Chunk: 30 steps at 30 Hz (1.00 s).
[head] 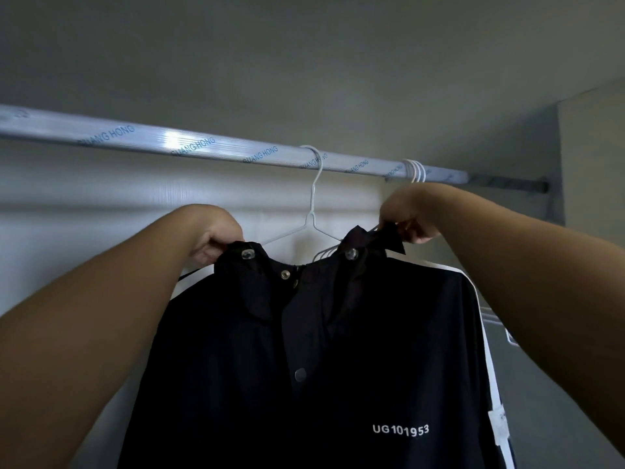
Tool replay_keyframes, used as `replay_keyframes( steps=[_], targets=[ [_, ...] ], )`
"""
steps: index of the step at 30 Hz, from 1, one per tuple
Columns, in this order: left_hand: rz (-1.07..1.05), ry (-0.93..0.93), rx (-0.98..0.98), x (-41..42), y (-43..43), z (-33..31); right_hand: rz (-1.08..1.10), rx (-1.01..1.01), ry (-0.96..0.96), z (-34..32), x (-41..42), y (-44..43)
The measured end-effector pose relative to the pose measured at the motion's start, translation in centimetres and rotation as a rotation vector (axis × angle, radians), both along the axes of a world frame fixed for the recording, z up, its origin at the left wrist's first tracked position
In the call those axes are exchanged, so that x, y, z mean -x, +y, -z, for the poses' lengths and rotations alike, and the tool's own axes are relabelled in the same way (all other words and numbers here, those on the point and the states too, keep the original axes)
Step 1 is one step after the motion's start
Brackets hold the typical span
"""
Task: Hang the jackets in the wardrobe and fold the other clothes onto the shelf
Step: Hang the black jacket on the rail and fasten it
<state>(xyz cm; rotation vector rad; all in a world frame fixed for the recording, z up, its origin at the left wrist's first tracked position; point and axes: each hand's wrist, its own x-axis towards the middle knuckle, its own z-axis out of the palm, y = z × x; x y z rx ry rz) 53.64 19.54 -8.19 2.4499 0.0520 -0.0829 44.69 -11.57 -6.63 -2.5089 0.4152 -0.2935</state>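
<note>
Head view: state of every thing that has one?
rail: mounted, wrapped in printed film.
black jacket: held up by its collar, top collar snaps undone.
white hanger: hooked on the rail, shoulders run behind the collar.
spare hangers: hooked on the rail, bunched together.
left hand: pinches one collar tip.
right hand: pinches the other collar tip.

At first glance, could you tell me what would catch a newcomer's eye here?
A black jacket with white sleeve stripes fills the lower centre, held by its collar in the left hand and right hand. Above it, a white wire hanger hooks on the silver rail.
</note>
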Motion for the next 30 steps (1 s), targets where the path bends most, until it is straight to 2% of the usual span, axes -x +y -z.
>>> replay_keyframes(
  steps=[3,7,18,22,25,27,30],
  targets=[
    [-0.122,-0.033,-0.070,-0.1,1.2,-0.1,0.038,0.061,0.049,-0.1,-0.2,-0.5],
    [-0.144,-0.077,0.044,0.5,2.1,-0.3,-0.026,0.130,0.174,-0.2,0.2,0.4],
    [-0.074,-0.285,0.359,0.8,1.1,0.0,-0.030,0.209,-0.059,-0.7,1.2,3.8],
    [-0.065,-0.384,0.478,0.8,1.3,0.0,-0.055,-0.012,-0.223,-1.2,1.1,2.5],
    [-0.081,-0.427,0.527,0.7,1.4,0.3,-0.151,-0.244,-0.414,-0.8,0.9,1.7],
    [-0.075,-0.460,0.588,0.8,1.5,0.4,-0.203,-0.300,-0.463,0.0,0.7,1.3],
    [0.043,-0.434,0.617,1.3,1.6,0.8,-0.351,-0.317,-0.455,1.5,0.6,0.5]
  ],
)
